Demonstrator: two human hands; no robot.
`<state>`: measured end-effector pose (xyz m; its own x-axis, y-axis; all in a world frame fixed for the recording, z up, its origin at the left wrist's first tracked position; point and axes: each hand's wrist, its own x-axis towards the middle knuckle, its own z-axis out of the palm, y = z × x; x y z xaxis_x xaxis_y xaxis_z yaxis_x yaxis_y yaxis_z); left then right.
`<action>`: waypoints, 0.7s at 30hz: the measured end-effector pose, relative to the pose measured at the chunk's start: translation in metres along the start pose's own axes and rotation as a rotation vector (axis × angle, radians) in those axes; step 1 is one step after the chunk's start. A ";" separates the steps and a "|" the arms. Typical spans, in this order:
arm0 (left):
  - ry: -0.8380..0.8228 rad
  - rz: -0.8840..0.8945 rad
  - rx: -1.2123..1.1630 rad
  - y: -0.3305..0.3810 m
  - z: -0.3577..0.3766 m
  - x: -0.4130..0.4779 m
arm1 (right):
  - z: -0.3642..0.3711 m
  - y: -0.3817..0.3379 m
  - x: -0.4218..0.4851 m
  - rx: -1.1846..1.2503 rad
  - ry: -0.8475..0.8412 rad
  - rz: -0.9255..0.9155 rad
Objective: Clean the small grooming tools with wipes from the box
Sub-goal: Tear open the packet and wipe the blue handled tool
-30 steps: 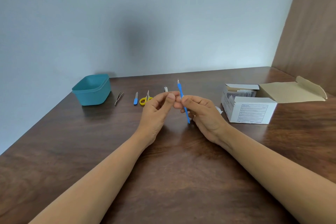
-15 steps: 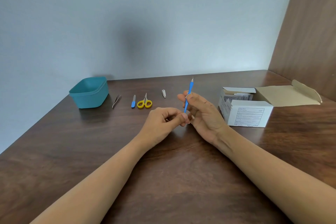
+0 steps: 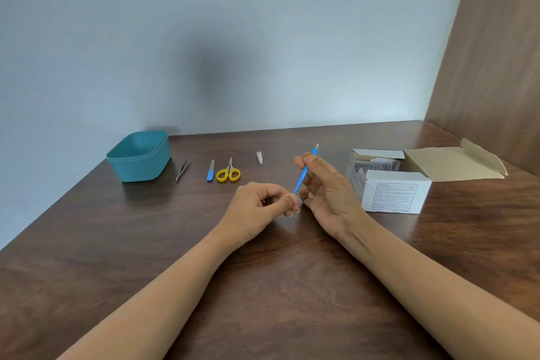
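Compared with one second ago, the slim blue tool [image 3: 304, 174] with a small metal tip has swung from leaning left to leaning right at its top, and the left hand [image 3: 260, 207] has dropped from the shaft's middle to its lower end. The right hand [image 3: 327, 193], palm turned towards the left, grasps the upper shaft between thumb and curled fingers, with the metal tip standing above them. The left hand is curled, and its thumb and forefinger pinch the lower end of the blue tool; whether a wipe lies between those fingers cannot be told. Both hands are held over the dark brown wooden table [image 3: 263, 286], near its middle.

Along the far side, from left to right, lie a teal plastic tub [image 3: 140, 161], thin metal tweezers [image 3: 183, 169], a short blue-handled nail file [image 3: 210, 171], small yellow-handled scissors [image 3: 228, 172] and a small metal nail clipper [image 3: 259, 158], each apart from the next. To the right of the right hand stands the white cardboard box [image 3: 391, 190] of wipes, its lid flap folded back and packets visible inside.
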<state>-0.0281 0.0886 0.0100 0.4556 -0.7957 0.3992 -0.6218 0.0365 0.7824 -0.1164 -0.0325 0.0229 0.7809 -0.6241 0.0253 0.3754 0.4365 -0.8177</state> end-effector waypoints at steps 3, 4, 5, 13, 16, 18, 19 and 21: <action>0.010 -0.012 -0.009 0.002 0.000 -0.001 | 0.000 0.001 0.001 0.062 -0.015 0.037; 0.010 -0.015 -0.004 0.002 0.000 -0.001 | 0.000 0.000 0.001 0.074 -0.016 0.046; 0.007 -0.019 0.001 0.002 0.000 -0.001 | 0.000 0.000 0.002 0.079 -0.018 0.051; -0.025 -0.036 -0.009 0.001 0.000 -0.002 | -0.005 -0.003 0.007 0.072 0.006 0.039; -0.026 -0.046 -0.027 0.000 0.000 -0.002 | -0.007 -0.003 0.009 0.055 0.052 0.017; -0.030 -0.049 -0.032 -0.001 0.000 -0.002 | -0.008 -0.003 0.011 0.052 0.084 0.011; -0.030 -0.047 -0.034 -0.001 0.000 -0.002 | -0.008 -0.003 0.011 0.050 0.097 0.010; -0.031 -0.046 -0.043 -0.001 0.000 -0.002 | -0.008 -0.003 0.011 0.050 0.114 0.013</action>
<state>-0.0284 0.0899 0.0084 0.4631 -0.8152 0.3477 -0.5725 0.0244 0.8195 -0.1133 -0.0459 0.0212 0.7255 -0.6862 -0.0531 0.3919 0.4752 -0.7877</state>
